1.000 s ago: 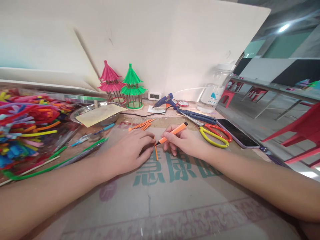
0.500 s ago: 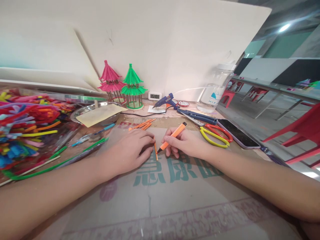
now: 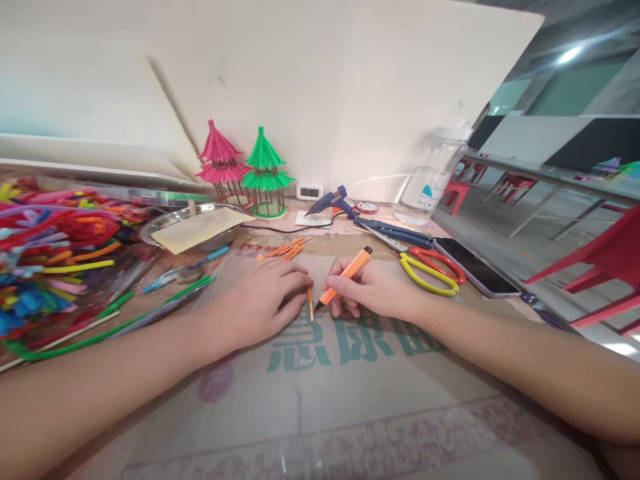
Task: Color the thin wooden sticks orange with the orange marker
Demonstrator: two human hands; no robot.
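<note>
In the head view, my left hand lies low over the mat, its fingertips closed on a thin, partly orange stick. The stick's pale end points toward me. My right hand grips an orange marker pen in a writing hold, tilted with its dark tip down beside the stick. Whether the tip touches the stick I cannot tell. Just beyond my left hand lies a small pile of orange sticks.
Behind stand a pink pagoda model, a green pagoda model, a small clock and a blue glue gun. Scissors, a phone and a bottle are at right. Pipe cleaners and a metal bowl fill the left.
The marker's tip has moved slightly away from the stick, and the stick's near end has shifted a little left. Both hands otherwise keep their places.
</note>
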